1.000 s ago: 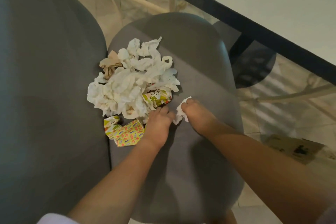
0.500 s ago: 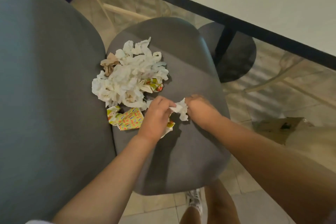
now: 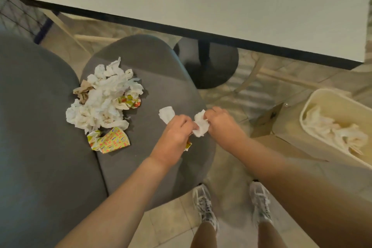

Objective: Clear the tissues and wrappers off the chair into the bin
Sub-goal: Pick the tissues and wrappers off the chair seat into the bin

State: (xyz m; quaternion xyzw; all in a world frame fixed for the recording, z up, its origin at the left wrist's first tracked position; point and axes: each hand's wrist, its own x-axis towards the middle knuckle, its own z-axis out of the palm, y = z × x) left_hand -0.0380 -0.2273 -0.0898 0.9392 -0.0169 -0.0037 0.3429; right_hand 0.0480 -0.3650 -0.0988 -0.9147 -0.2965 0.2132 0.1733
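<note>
A heap of crumpled white tissues (image 3: 102,98) lies on the grey chair seat (image 3: 153,78), with a brown paper scrap (image 3: 83,91) at its left. One yellow printed wrapper (image 3: 110,141) sits in front of the heap and another (image 3: 129,101) at its right edge. My left hand (image 3: 175,137) is shut on a white tissue (image 3: 166,114) and a bit of yellow wrapper below it. My right hand (image 3: 221,122) is shut on another white tissue (image 3: 200,125). Both hands are above the seat's right edge. The cream bin (image 3: 314,106) stands on the floor to the right, holding tissues.
A white table (image 3: 201,6) with a black edge and black pedestal base (image 3: 213,66) stands beyond the chair. The grey chair back (image 3: 36,127) fills the left. A brown cardboard piece (image 3: 267,119) lies by the bin. My two shoes (image 3: 203,205) stand on the tiled floor.
Both hands lifted away from the heap and moved right, each with a tissue. The view pulled back and the bin came into sight at the right.
</note>
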